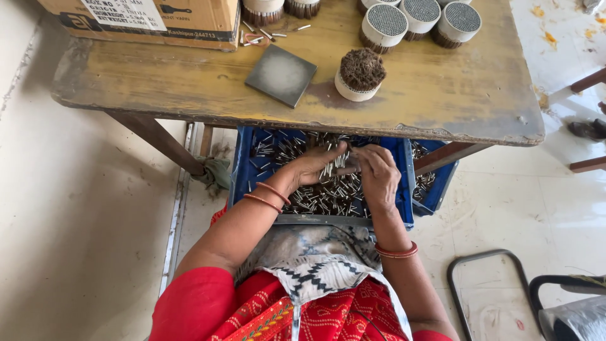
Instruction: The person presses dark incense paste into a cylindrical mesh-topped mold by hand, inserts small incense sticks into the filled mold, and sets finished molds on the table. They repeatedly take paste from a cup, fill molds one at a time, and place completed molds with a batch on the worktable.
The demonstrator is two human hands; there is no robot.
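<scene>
A blue plastic crate [242,165] under the table's front edge holds a heap of small metal pins [322,197]. My left hand [314,165] and my right hand [377,170] are both inside the crate, close together. Between their fingers they hold a small bunch of pins [333,164]. On the yellow wooden table [189,82] above, a round white holder filled with brown bristle-like pieces [360,76] stands beside a square grey metal plate [281,74].
A cardboard box [189,22] sits at the table's back left. Several round perforated holders [386,25] stand at the back. A second blue crate [435,189] is to the right. Dark chair legs [492,265] lie on the floor at the right.
</scene>
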